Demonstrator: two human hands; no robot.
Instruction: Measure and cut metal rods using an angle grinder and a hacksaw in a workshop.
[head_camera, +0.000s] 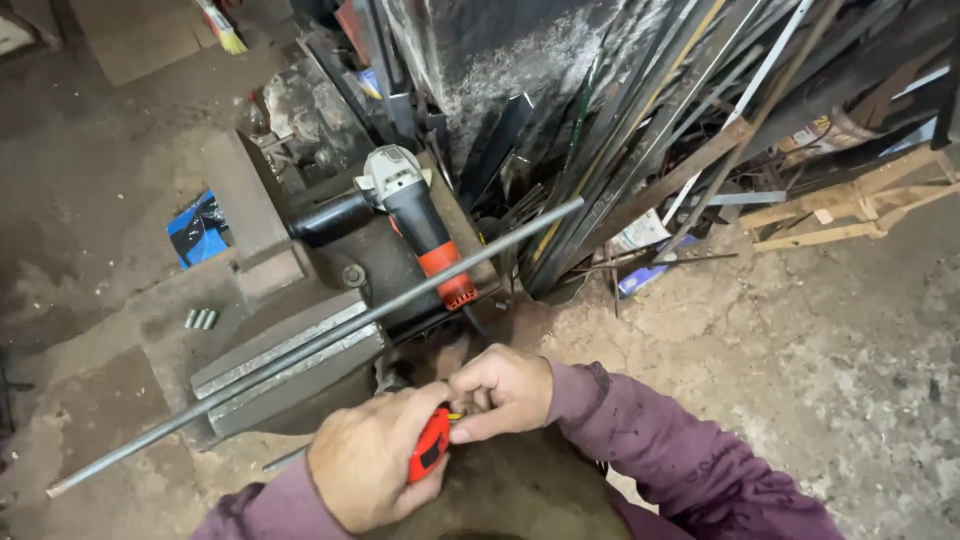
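A small red tape measure (432, 443) sits clasped in the left hand (370, 465), low in front of the person. The right hand (500, 390) pinches its yellow tip, fingers closed on it. Just beyond both hands a long grey rod (330, 336) lies across a metal block (280, 365). Past that rests a red-and-black grinder (415, 215). Far off to the left of the hands, a crumpled blue packet (198, 228) lies on the floor (800, 350).
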